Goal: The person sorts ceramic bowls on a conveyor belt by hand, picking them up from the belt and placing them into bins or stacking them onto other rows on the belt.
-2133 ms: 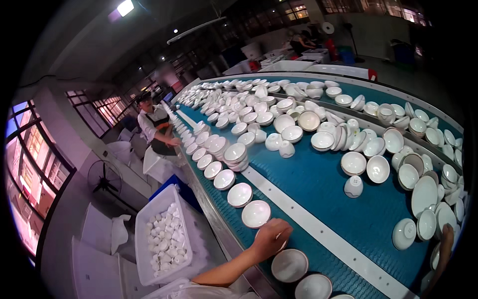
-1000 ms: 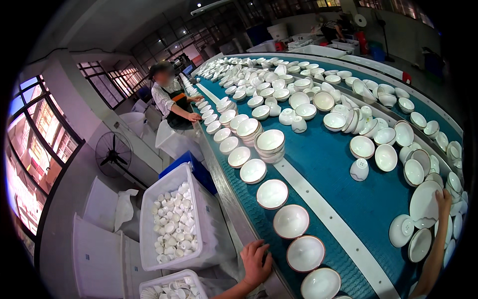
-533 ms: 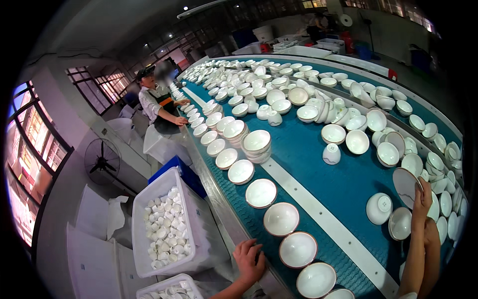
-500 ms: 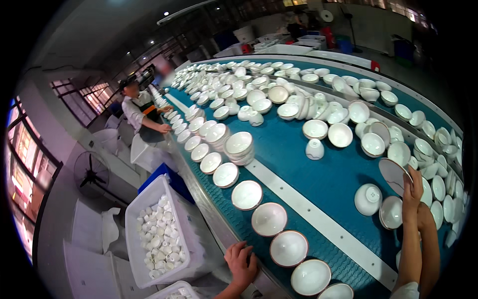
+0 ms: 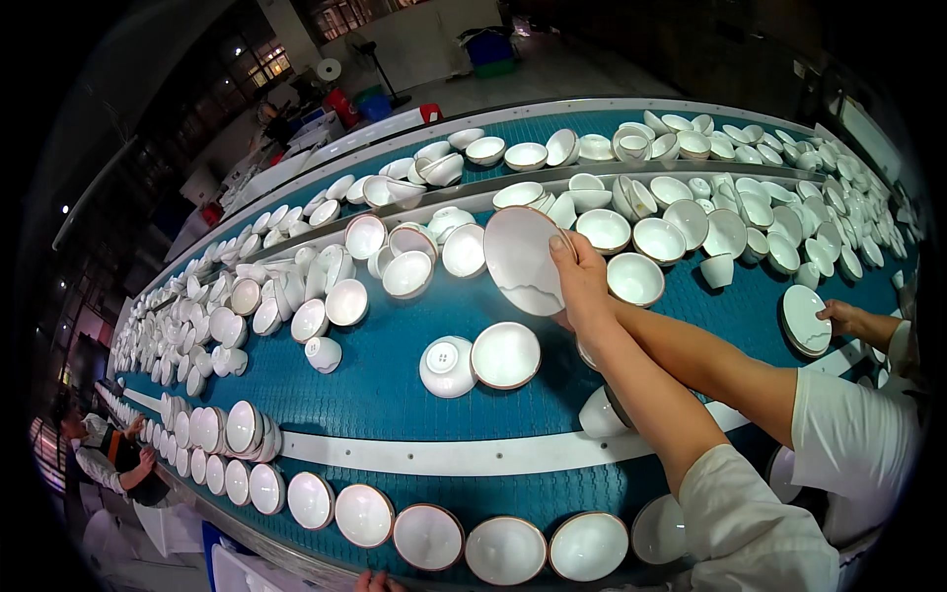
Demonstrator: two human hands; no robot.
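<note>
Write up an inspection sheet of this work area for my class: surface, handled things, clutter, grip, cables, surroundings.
Surface: teal belt with a white strip along it.
Handled things: white dish held tilted over the belt, wavy line on its face; row of bowls on the near side.
Clutter: jumbled crockery, some pieces tipped.
Grip: the central grip clasps the dish's edge; a second forearm crosses behind, its hand mostly hidden. Fingertips show at the lower edge.
Cables: nothing seen.
Surroundings: co-worker at far left; another hand holding dishes at right.
</note>
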